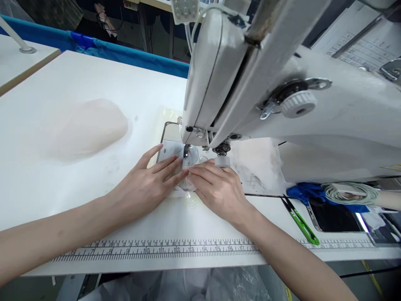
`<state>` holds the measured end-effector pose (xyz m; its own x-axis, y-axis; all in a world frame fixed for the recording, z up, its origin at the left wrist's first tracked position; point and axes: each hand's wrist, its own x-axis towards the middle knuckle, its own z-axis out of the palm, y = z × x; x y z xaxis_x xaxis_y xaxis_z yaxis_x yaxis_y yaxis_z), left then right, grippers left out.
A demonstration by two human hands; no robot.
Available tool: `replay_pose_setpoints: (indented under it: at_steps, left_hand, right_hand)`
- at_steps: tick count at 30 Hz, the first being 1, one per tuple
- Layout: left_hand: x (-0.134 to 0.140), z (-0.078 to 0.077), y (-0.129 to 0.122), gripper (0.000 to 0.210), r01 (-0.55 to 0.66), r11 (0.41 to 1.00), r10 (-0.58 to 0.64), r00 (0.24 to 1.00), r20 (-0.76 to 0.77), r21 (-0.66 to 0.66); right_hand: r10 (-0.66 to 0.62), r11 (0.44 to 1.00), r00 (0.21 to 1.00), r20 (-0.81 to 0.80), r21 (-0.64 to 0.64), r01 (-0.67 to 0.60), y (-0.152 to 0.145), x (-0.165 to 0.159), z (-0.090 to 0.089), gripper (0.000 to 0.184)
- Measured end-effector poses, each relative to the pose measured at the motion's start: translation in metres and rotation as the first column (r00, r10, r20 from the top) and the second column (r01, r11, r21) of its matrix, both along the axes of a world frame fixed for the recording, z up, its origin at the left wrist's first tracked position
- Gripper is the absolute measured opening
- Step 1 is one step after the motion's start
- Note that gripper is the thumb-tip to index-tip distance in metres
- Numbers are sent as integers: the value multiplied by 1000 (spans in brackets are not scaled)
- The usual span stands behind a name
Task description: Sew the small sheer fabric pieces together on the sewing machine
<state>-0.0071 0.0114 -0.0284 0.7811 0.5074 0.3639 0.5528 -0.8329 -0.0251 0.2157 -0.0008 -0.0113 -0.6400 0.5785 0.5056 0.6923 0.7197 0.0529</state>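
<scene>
My left hand (144, 188) lies with its fingers spread on the sewing machine's bed, the fingertips beside the metal needle plate (171, 147). My right hand (221, 190) is bent over with its fingers together, closed on the edge of a thin, see-through material (187, 186) between the two hands. Both sets of fingertips nearly meet just in front of the presser foot (188, 151). Above them stands the head of a white sewing machine (208, 75). Much of the material is hidden under my fingers and hard to make out against the white surface.
A thin beige rounded piece (97, 125) lies on the table at left. Whitish sheer material (258, 165) is under the machine arm. At right are green-handled tweezers (302, 223), a phone (333, 217) and blue cloth (305, 192). A ruler strip (175, 249) runs along the front edge.
</scene>
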Motion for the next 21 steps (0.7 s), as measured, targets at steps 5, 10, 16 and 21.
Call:
replay_pose_setpoints:
  at_steps: [5,10,16,21]
  left_hand:
    - [2,1,15,42,-7,1000,7,999,34,-26]
    - [4,5,19,40,-17,999,17,1000,10,33]
    - [0,7,0,37,-8,998,9,1000,-20,64]
    - [-2,9,-9,40,36,998,-36,999,-14,45]
  right_hand:
    - [-46,999,998,40,-4,47,10,0,-5,27]
    - [-80,996,995,65,45,78,10,-2,-5,25]
    - [20,997,999,51,73,-23,-1,2,-4,23]
    - [53,997,998,20,50,-53,-4,5,-5,17]
